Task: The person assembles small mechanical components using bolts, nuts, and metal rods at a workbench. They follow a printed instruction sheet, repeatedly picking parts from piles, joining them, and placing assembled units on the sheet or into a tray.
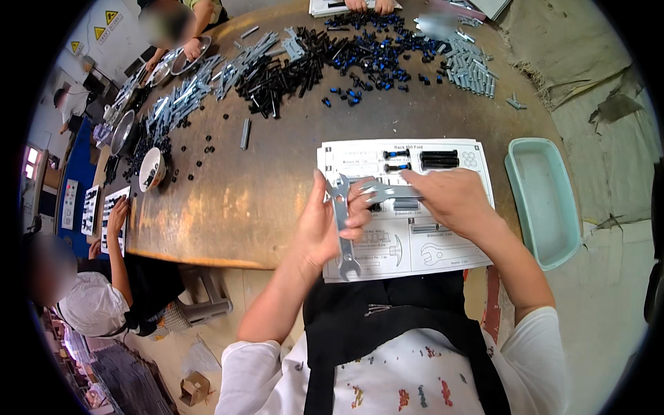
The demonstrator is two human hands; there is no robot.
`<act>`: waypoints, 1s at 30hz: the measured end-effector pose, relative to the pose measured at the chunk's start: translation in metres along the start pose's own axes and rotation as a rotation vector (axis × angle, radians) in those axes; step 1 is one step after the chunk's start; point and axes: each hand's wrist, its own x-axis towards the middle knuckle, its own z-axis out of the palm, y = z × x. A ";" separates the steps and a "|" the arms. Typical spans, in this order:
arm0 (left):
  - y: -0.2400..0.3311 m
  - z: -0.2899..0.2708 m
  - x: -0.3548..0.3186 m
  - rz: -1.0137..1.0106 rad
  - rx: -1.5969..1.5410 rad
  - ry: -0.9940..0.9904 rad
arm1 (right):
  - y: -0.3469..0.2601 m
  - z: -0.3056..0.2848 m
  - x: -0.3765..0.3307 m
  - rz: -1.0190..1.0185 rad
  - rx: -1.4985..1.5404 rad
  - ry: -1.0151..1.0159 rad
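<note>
My left hand (317,232) is closed around a flat silver open-ended wrench (340,207), held upright above a printed parts sheet (377,271). A second flat silver wrench (395,192) lies crosswise, gripped at its right end by my right hand (453,197). Its left end reaches my left fingers, and I cannot tell whether they grip it too. On the sheet, near my hands, are several long black bolts (439,160), two short bolts with blue thread patches (397,167) and silver sleeves (407,205). My hands hide part of the sheet's middle.
A pale green plastic bin (513,200) stands right of the sheet. Black bolts (290,69), blue-patched bolts (380,62) and silver sleeves (470,72) are heaped across the table's far side. A white bowl (151,169) sits left. Co-workers' hands show at left (116,216) and far edge.
</note>
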 end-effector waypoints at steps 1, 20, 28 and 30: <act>-0.017 -0.005 0.001 -0.027 -0.095 -0.027 | 0.000 -0.001 -0.013 0.078 0.113 0.009; -0.100 -0.006 0.014 0.212 0.206 0.191 | -0.040 -0.020 -0.065 0.645 0.604 0.190; -0.107 0.012 0.052 0.530 0.187 0.311 | -0.072 0.053 -0.020 0.596 0.521 0.282; -0.109 0.004 0.052 0.592 0.198 0.329 | -0.075 0.055 -0.016 0.625 0.574 0.252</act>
